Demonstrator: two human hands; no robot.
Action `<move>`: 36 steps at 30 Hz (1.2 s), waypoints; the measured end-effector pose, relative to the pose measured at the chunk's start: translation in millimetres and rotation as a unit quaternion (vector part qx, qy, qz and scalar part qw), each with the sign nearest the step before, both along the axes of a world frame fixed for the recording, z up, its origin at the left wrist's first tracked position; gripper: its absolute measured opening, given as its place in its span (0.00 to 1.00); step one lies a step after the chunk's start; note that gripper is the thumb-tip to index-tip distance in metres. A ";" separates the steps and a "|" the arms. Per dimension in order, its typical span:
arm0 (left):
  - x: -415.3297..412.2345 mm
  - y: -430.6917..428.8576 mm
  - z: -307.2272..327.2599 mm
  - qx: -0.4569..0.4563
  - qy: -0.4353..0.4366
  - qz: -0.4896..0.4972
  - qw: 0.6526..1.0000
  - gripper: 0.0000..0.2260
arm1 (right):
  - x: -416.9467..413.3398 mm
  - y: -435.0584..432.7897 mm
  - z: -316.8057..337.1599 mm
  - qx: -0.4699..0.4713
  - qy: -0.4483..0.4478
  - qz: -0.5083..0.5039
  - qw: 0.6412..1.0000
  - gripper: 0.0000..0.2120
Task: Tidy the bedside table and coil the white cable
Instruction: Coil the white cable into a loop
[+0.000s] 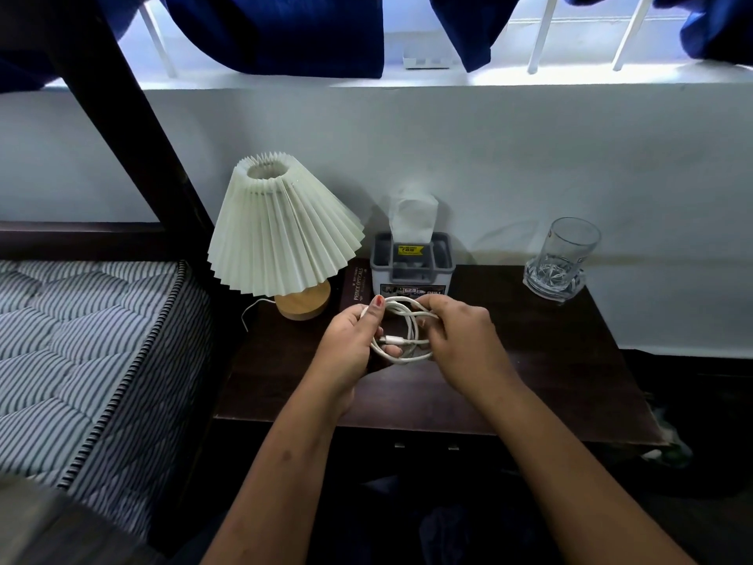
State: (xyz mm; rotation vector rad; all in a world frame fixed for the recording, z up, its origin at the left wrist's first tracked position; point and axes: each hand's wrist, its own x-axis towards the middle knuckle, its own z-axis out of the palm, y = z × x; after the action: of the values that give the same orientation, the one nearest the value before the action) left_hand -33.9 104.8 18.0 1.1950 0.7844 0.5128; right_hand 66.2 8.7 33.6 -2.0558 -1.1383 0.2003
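Both hands meet at the centre of the frame, above the table (529, 373), with the white cable (407, 328) looped between them. The left hand (350, 344) grips the left side of the loops, thumb pressed over the strands near the top and fingers curled beneath. The right hand (464, 340) closes over the right side of the loops, knuckles up, fingers hooked around the strands. The cable forms several rough loops, and a plug end (393, 340) lies across the middle of them, pointing left. Both forearms run down to the lower edge of the frame.

Just behind the hands stands a grey tissue box (412, 265) with a white tissue (413, 216) sticking up from it and a yellow label on top. Left of the box lies a dark case (355, 285) with gold lettering, partly under the lamp. The lamp (281, 234) stands at the table's back left, with a pleated pale shade tilted on a round wooden base; a thin white cord (250, 309) trails from the base toward the left. At the back right of the table a clear glass (564, 258) stands on a clear coaster.

A striped mattress (89, 348) fills the left of the frame. A white wall runs behind the table, and blue curtains (285, 30) hang over a bright window along the top edge.
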 end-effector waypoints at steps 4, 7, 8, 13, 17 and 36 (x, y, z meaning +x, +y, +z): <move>0.3 0.4 1.6 -0.008 -0.007 -0.010 1.000 0.13 | -1.1 0.4 -5.7 -0.036 -0.139 0.015 0.990 0.15; -1.1 1.9 2.6 0.001 -0.007 -0.008 1.000 0.13 | -1.1 2.3 -7.5 -0.066 -0.087 0.020 0.994 0.13; -1.9 2.5 2.7 0.006 -0.007 -0.009 1.000 0.13 | 0.4 2.6 -7.0 -0.082 -0.045 0.030 0.995 0.15; -6.1 6.5 3.9 -0.011 -0.028 -0.031 0.999 0.15 | 9.3 0.1 -2.5 -0.044 0.273 0.067 0.959 0.22; -6.9 4.8 6.7 -0.044 -0.071 -0.065 0.994 0.17 | 13.2 0.3 -4.2 -0.014 0.308 0.051 0.950 0.17; -4.5 -5.8 5.8 0.185 0.073 -0.124 0.972 0.27 | 34.6 -9.8 14.4 0.174 0.225 -0.053 0.957 0.08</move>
State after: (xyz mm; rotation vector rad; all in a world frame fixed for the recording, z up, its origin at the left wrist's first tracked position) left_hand -38.4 99.1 23.8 1.6675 0.6673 0.3752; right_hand 100.8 -1.1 48.0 -1.6410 -0.7194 0.3659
